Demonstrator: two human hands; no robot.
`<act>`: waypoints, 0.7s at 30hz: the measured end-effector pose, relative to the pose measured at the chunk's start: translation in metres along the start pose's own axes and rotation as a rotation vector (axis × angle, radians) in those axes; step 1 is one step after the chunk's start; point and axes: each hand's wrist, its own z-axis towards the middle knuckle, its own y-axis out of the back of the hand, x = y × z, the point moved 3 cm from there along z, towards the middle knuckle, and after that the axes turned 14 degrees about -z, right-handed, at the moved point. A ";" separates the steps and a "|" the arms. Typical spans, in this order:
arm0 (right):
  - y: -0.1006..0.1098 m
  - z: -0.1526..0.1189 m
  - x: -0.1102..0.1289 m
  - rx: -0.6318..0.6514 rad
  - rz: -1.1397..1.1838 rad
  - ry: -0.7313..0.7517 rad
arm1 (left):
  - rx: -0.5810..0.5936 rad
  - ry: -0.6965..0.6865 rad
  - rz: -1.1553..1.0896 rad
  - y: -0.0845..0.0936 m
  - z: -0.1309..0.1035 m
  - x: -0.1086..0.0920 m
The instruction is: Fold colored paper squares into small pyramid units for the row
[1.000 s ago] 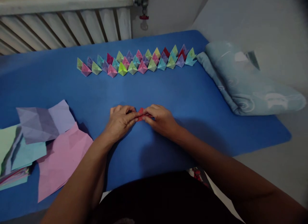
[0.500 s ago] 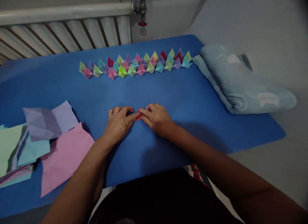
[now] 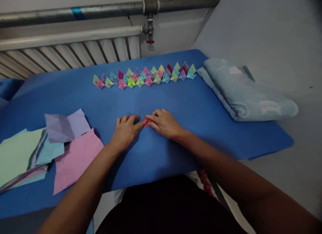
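A small red piece of folded paper (image 3: 147, 122) lies on the blue table between my hands, partly covered by fingers. My left hand (image 3: 127, 129) presses its left side with the thumb, the other fingers curled on the table. From the right, my right hand (image 3: 164, 123) pinches the same piece between thumb and forefinger. Beyond them, several folded paper shapes (image 3: 149, 81) in many colours stand in staggered rows. At the left lie creased sheets: a purple one (image 3: 60, 127), a pink one (image 3: 76, 157) and a green one (image 3: 18, 153) on a stack.
The blue table (image 3: 156, 160) carries a folded grey-blue blanket (image 3: 251, 90) at its right side. Behind the table are a white radiator (image 3: 105, 49), a metal pipe (image 3: 113, 8) and a valve with a red handle (image 3: 150, 41).
The camera view has tilted up, bringing the pipe above the radiator into sight. Both hands stay on the red paper, with only slight finger shifts.
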 end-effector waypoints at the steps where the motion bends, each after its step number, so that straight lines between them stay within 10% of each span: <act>1: 0.001 -0.001 -0.001 -0.002 0.006 0.004 | -0.004 0.003 0.005 0.000 -0.002 0.000; 8: 0.009 0.002 -0.003 0.025 0.035 0.030 | 0.035 0.034 0.004 0.015 -0.003 -0.002; 21: 0.015 0.009 -0.012 0.059 0.191 -0.135 | 0.399 0.282 -0.316 0.013 0.093 -0.010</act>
